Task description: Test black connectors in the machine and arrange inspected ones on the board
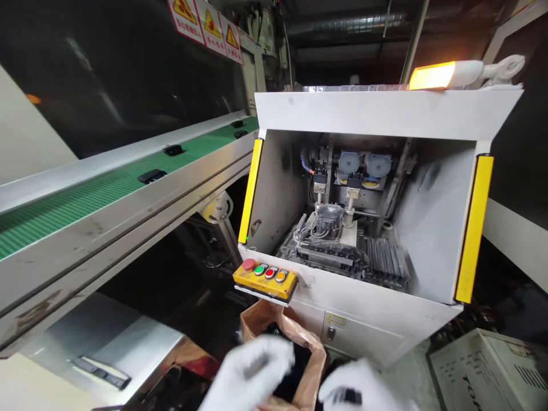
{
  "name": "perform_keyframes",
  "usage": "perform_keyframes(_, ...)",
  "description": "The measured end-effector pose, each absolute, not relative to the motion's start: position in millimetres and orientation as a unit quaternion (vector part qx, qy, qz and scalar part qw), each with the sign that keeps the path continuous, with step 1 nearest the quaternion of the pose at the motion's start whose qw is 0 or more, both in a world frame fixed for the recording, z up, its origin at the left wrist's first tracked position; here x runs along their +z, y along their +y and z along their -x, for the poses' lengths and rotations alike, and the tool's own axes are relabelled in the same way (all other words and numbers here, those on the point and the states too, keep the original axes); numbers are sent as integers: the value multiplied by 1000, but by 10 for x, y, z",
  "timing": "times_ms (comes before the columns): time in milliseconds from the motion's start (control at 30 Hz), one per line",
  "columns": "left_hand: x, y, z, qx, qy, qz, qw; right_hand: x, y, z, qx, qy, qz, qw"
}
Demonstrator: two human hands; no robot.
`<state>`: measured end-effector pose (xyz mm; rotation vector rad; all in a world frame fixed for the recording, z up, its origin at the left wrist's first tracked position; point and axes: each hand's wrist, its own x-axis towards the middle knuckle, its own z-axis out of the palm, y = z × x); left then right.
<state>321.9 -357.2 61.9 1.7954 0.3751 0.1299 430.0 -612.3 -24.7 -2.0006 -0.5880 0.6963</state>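
My left hand (252,372), in a white glove and blurred, is at the bottom over the near left side of an open brown paper bag (314,348). Its fingers are curled together; anything between them is hidden. Dark contents (295,374) show inside the bag. To the right of the bag my right hand (363,385), also white-gloved and blurred, is closed on a small black part (347,395), mostly covered by the fingers.
Ahead stands a white machine (377,114) with an open bay, fixtures inside and a lit orange lamp (432,75). A yellow button box (265,278) juts out above the bag. Several black parts lie on the green conveyor (115,185) at left. A metal box (115,337) sits lower left.
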Motion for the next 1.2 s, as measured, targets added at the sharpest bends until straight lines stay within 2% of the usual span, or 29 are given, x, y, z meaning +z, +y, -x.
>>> perform_keyframes(67, 983, -3281, -3839, 134, 151, -766, 610, 356, -6041, -4777, 218, -309, 785, 491)
perform_keyframes(167, 1481, -2818, -5099, 332, 92, -714, 609, 1089, -5795, -5816, -46, -260, 752, 604)
perform_keyframes(233, 1688, -2583, -5989, 329, 68, -704, 626, 1370, -5580, -6598, -127, -209, 716, 654)
perform_keyframes(367, 1809, -2397, -7323, 142, -16, -691, 708, 1554, -5152, -7820, -61, -219, 682, 696)
perform_keyframes(467, 1796, -2416, -7765, -2, -73, -676, 733, 1561, -4932, -8208, 20, -248, 676, 693)
perform_keyframes(533, 1791, -2436, -7854, -42, -80, -672, 735, 1559, -4866, -8273, 74, -255, 656, 707)
perform_keyframes(633, 1806, -2437, -7844, -46, -81, -682, 726, 1579, -4866, -8250, 104, -259, 638, 718)
perform_keyframes(867, 1876, -2454, -7806, -21, -75, -699, 711, 1677, -4914, -8205, 63, -256, 676, 688)
perform_keyframes(1100, 1828, -2478, -7826, -8, -55, -669, 741, 1645, -4800, -8185, 41, -219, 659, 719)
perform_keyframes(1200, 1848, -2470, -7821, -22, -49, -689, 723, 1695, -4804, -8174, 35, -225, 682, 695)
